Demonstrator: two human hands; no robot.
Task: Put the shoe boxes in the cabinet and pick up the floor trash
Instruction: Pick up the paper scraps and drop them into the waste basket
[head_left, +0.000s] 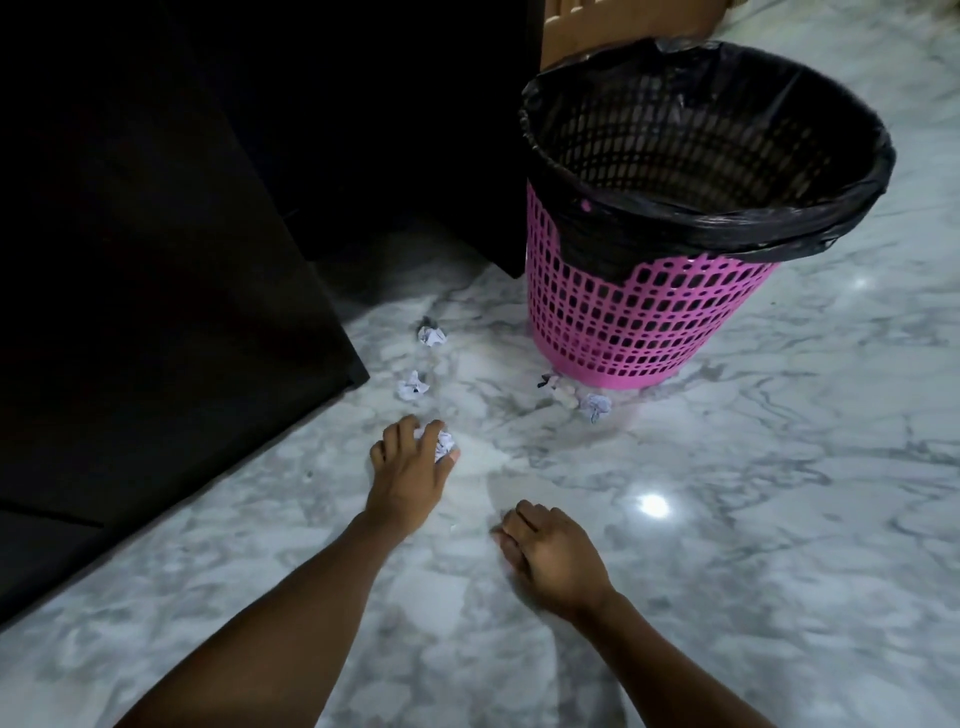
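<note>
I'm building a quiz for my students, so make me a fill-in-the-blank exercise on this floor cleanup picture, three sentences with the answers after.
1. The fingers of the left hand grip a crumpled ____ ball.
2. The pink waste basket is lined with a ____ bag.
3. Besides the gripped one, ____ white crumpled balls lie loose on the floor.
Missing words: paper; black; three.

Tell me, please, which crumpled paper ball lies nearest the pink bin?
The paper ball right at the pink bin's base; the other three sit farther left.
</note>
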